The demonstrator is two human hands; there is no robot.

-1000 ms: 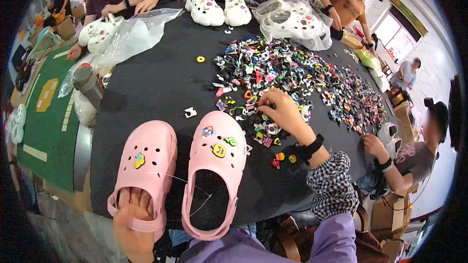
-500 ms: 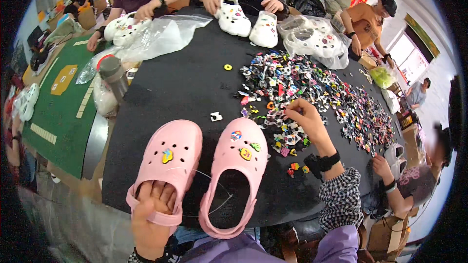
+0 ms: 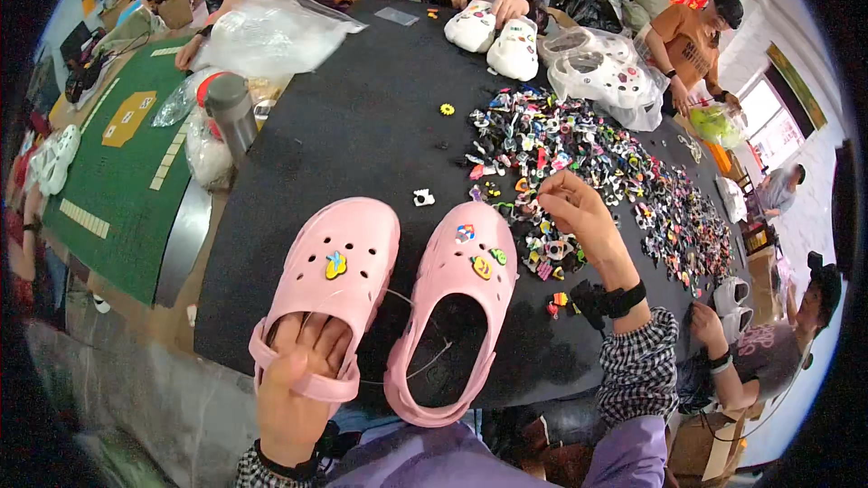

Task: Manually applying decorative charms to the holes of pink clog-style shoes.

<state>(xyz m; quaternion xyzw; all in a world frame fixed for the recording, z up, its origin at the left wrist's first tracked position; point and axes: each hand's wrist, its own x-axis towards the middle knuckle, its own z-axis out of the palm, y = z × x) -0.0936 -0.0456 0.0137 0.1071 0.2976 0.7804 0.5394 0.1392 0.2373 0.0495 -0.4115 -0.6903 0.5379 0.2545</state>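
Observation:
My left hand [image 3: 303,384] has its fingers inside the left pink clog [image 3: 348,226], with the thumb over its heel strap. A yellow and blue charm [image 3: 335,265] sits on that clog's top. To its right lies the other pink clog [image 3: 425,307], heel toward me, bearing several charms on its toe. A thin clear loop runs between the two clogs. Over the near left edge of a heap of small shoe charms [image 3: 579,145] hovers my right hand [image 3: 579,217]. Its thumb and fingers are pinched together; whatever is between them is too small to make out.
Loose charms, one white [image 3: 423,198] and one yellow [image 3: 447,109], lie on the black table [image 3: 362,126]. Across it, co-workers handle white clogs [image 3: 514,50] and a clear plastic bag [image 3: 271,36]. Bagged white clogs [image 3: 601,72] sit behind the heap. A grey flask [image 3: 231,113] stands left.
The view has shifted slightly. My hands keep nearly the same places. Across the table, one person's white clogs now sit closer together, and another person's hand has lifted to the plastic bag.

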